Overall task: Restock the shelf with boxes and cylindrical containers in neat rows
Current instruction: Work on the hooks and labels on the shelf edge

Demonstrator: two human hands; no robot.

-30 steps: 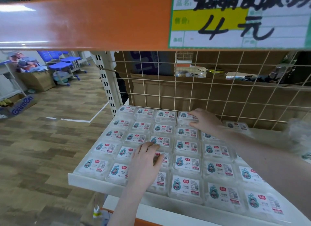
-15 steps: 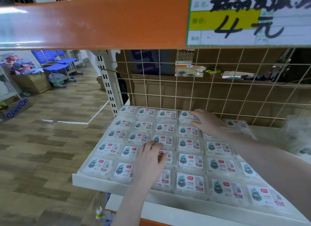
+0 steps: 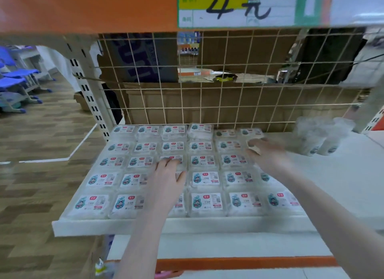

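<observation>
Clear plastic boxes [image 3: 204, 179] with white labels lie in neat rows on the white shelf [image 3: 187, 225]. My left hand [image 3: 166, 181] rests flat on boxes in the third column, fingers straight. My right hand [image 3: 268, 154] hovers blurred over the boxes near the right end of the rows, fingers spread and holding nothing. Clear cylindrical containers [image 3: 320, 137] stand at the back right of the shelf, right of my right hand.
A wire grid [image 3: 228, 96] with cardboard behind it backs the shelf. An orange shelf edge [image 3: 83, 8] with a price tag [image 3: 239, 6] hangs overhead. The shelf's right part [image 3: 342, 185] is bare white. Blue chairs [image 3: 16, 79] stand on the wood floor at left.
My right hand has moved from the back row rightwards and nearer, off the box it touched. The camera has dropped and shifted right. My left hand stays on the boxes.
</observation>
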